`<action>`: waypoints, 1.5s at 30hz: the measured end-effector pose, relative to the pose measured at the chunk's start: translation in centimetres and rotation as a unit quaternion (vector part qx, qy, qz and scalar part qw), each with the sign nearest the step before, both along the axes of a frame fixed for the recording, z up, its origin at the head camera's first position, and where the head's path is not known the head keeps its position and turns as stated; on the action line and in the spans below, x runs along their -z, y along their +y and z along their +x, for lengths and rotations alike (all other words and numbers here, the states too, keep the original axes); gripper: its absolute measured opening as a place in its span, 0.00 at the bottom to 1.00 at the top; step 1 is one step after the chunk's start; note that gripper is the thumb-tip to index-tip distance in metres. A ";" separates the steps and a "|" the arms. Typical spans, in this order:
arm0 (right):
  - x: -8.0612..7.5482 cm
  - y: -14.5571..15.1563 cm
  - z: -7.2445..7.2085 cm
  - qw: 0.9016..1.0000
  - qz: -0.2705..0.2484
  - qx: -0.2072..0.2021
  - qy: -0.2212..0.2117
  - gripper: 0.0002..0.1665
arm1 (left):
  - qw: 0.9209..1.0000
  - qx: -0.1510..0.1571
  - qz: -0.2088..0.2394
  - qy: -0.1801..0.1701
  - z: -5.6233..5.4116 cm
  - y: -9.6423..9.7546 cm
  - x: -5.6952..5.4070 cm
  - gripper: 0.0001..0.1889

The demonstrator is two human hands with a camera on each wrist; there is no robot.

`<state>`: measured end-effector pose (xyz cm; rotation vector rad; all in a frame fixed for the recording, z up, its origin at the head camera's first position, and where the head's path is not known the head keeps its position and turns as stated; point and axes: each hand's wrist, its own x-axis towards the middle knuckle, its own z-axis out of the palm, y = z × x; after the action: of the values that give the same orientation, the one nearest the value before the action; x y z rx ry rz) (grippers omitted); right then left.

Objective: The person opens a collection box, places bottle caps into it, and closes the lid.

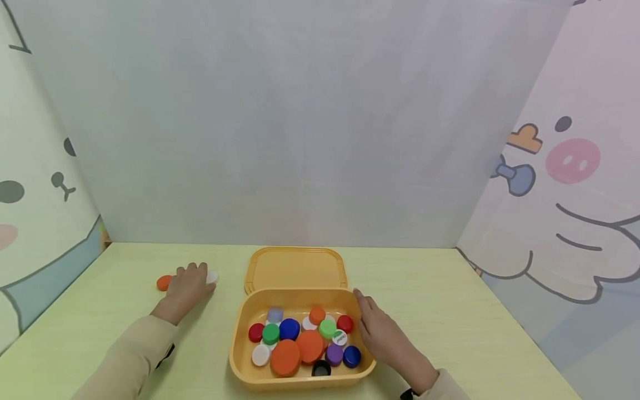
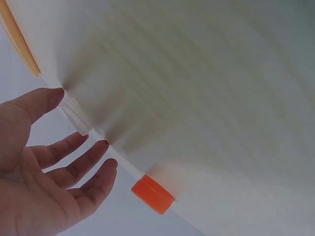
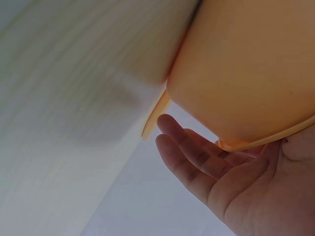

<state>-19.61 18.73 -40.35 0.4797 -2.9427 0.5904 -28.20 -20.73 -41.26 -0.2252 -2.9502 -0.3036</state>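
Observation:
My left hand (image 1: 187, 286) is low over the left part of the table. Its thumb and index finger pinch a white bottle cap (image 2: 76, 117) at opposite sides, while the other fingers are spread. An orange bottle cap (image 1: 164, 283) lies just left of that hand and also shows in the left wrist view. At the right end of a yellow plastic box (image 1: 240, 355), my right hand (image 1: 385, 333) holds the rim, thumb on the inside and fingers along the outer wall. Inside the box are several bottle caps, among them a large orange cap (image 1: 285, 358) and a purple cap (image 1: 334, 354).
The yellow lid (image 1: 297, 269) lies flat on the pale table (image 1: 425, 305), directly behind the box. A grey cloth backdrop (image 1: 300, 122) rises at the table's back edge. Printed cartoon panels flank both sides, such as the pig panel (image 1: 560, 233).

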 end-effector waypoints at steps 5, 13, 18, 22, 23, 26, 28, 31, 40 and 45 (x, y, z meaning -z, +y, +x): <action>0.0 0.0 0.0 1.000 0.001 0.001 -0.003 0.31 | 1.000 -0.005 -0.002 -0.004 -0.2 0.0 0.1 0.18; 0.0 0.1 -0.1 1.000 0.003 0.004 0.001 0.31 | 1.000 -0.011 -0.002 -0.015 -0.4 0.0 -0.2 0.19; -0.1 0.1 -0.1 1.000 0.004 0.005 -0.002 0.31 | 1.000 -0.010 0.000 -0.011 -0.2 0.2 -0.5 0.20; -0.2 0.0 -0.1 1.000 0.004 0.006 -0.004 0.31 | 1.000 -0.011 -0.008 -0.003 0.0 0.5 -0.9 0.21; -0.2 0.0 -0.1 1.000 0.004 0.006 -0.004 0.31 | 1.000 -0.010 -0.010 0.001 0.1 0.6 -1.0 0.22; -0.2 0.0 -0.1 1.000 0.002 0.006 -0.005 0.31 | 1.000 -0.005 -0.014 0.016 0.3 0.9 -1.3 0.22; -0.2 0.0 0.0 1.000 0.000 0.006 -0.005 0.31 | 1.000 -0.004 -0.011 0.020 0.5 1.1 -1.5 0.23; -0.1 0.0 0.0 1.000 0.000 0.006 -0.004 0.31 | 1.000 -0.003 -0.005 0.020 0.9 1.5 -2.0 0.23; 0.1 0.0 -0.1 1.000 0.000 0.008 -0.004 0.31 | 0.999 0.006 0.006 0.041 2.4 2.8 -3.6 0.23; 0.0 0.0 0.0 1.000 0.001 0.008 0.000 0.30 | 0.998 0.017 0.007 0.058 3.2 3.7 -4.6 0.23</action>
<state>-19.58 18.70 -40.37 0.4557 -2.9447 0.5849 -24.96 -17.01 -36.66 -0.2813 -2.8306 -0.3050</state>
